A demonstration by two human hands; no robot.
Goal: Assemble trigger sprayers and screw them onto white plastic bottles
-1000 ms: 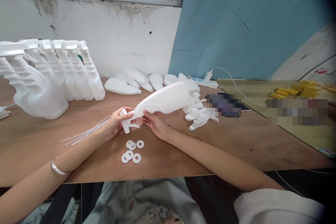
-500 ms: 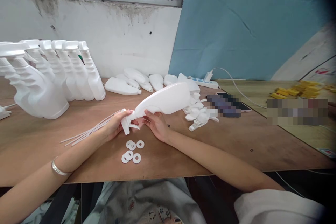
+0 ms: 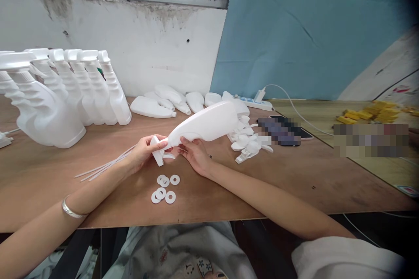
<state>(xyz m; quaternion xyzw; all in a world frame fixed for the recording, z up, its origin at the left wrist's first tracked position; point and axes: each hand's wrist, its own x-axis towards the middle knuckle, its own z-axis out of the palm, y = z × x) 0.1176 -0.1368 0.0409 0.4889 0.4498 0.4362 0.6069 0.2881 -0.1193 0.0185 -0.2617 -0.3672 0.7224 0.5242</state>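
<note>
A white plastic bottle point(image 3: 206, 123) lies tilted in the air above the table, its neck toward the left. My left hand point(image 3: 144, 151) is closed on the white trigger spray head point(image 3: 158, 150) at the neck, thumb across it. My right hand point(image 3: 195, 156) is closed around the underside of the bottle near its neck; some of its fingers are hidden. Below the hands, several flat white washers point(image 3: 170, 197) lie on the table. Several thin white tubes point(image 3: 108, 166) lie beside my left hand, partly under the forearm.
Several white spray bottles point(image 3: 111, 91) with heads stand at the left. Bottles without heads point(image 3: 152, 107) lie along the wall. Loose spray heads point(image 3: 249, 146) are piled right of centre, near phones point(image 3: 304, 133) and a power strip point(image 3: 257, 103). Yellow pieces point(image 3: 376, 112) lie farther right.
My left hand has shifted its grip on the spray head, its thumb now lying across the head toward the neck. The bottle and my right hand have barely moved.
</note>
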